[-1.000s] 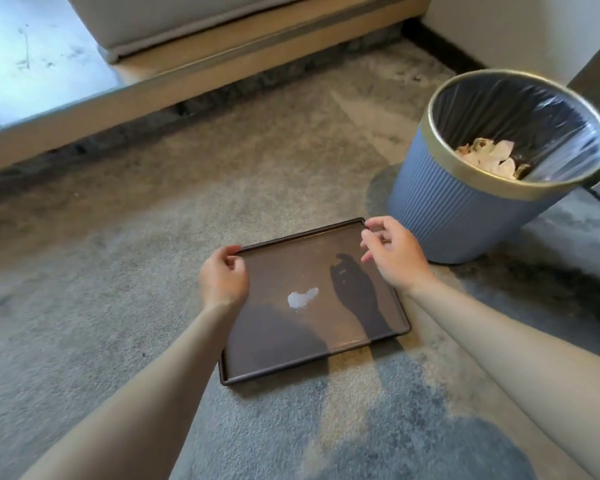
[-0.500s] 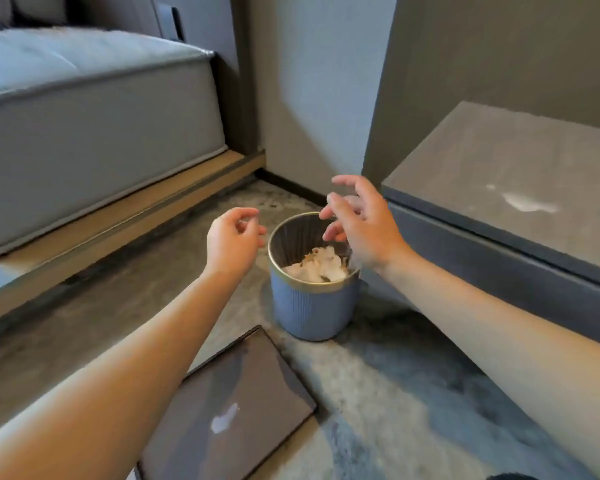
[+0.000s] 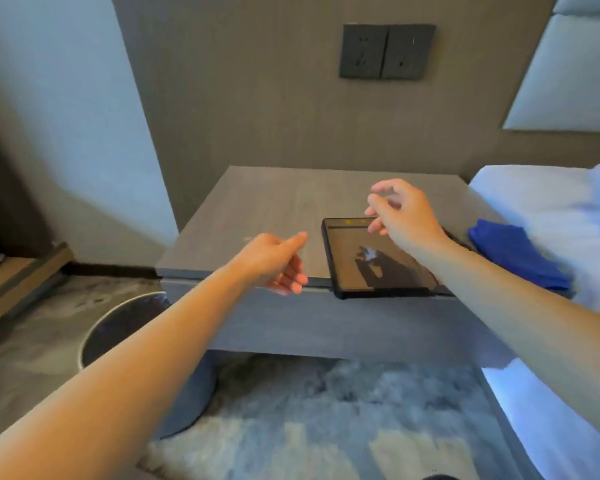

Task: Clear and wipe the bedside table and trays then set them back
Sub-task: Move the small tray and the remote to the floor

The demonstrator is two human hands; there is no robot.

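On the desk (image 3: pixel 274 202), toward 3 o'clock of its top, a dark tray (image 3: pixel 347 258) is seen lying flat, with its near edge set just past the desk's front edge. The tray's right side is hidden behind the right forearm, and a dark reflection of a hand is carried on its glossy base. The right hand (image 3: pixel 406 216) is held above the tray's far edge; its fingers (image 3: pixel 376 204) are spread apart and loosely bent, and nothing is gripped. Whether the tray is touched by them cannot be told. The left hand (image 3: pixel 274 261) is held over the desk's front edge, just beside the tray at its 9 o'clock, with the fingers loosely curled and nothing held. At 3 o'clock a blue cloth (image 3: pixel 513 254) is laid on the edge of the bed (image 3: pixel 534 195), blurred and partly cut by the forearm. At 8 o'clock only an arc of a bin (image 3: pixel 125 323) rim and its dark liner can be made out, the remainder being covered by the left forearm and the desk. A rug (image 3: pixel 326 410) is spread beneath, and a socket plate (image 3: pixel 387 51) is fixed to the wall at 12 o'clock.
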